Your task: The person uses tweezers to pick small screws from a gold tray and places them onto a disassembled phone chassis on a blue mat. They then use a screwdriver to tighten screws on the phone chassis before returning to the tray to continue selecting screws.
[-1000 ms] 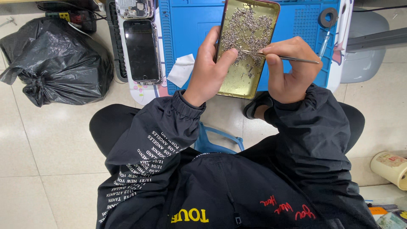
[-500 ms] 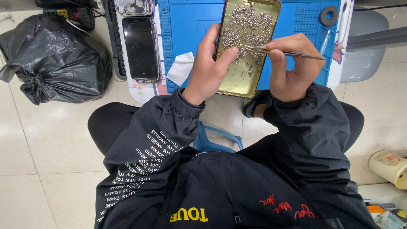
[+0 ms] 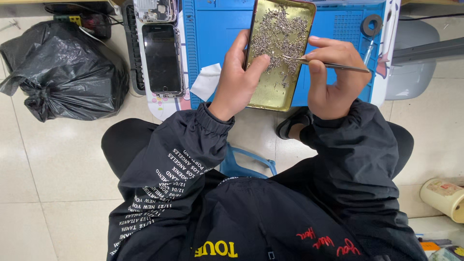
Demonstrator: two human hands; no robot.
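Over blue mat (image 3: 217, 29), hands flank gold tray (image 3: 270, 92); right hand (image 3: 336, 77) holds tweezers (image 3: 328, 64).

The tray (image 3: 270, 92) loses its top edge to the frame, and its left rim is covered by the left hand (image 3: 238, 77), whose fingers are out of sight behind it. The screws (image 3: 280, 34) are too small to tell apart. The tweezers (image 3: 328, 64) are partly hidden in the right hand (image 3: 333, 77); whether their tips pinch a screw cannot be told. The opened phone (image 3: 154, 9) is cut off at the top. The mat (image 3: 212, 29) is partly hidden by the tray and both hands. At the right edge, the jar (image 3: 444, 195) runs out of frame. The stool (image 3: 249, 162) is mostly hidden by the person's body.
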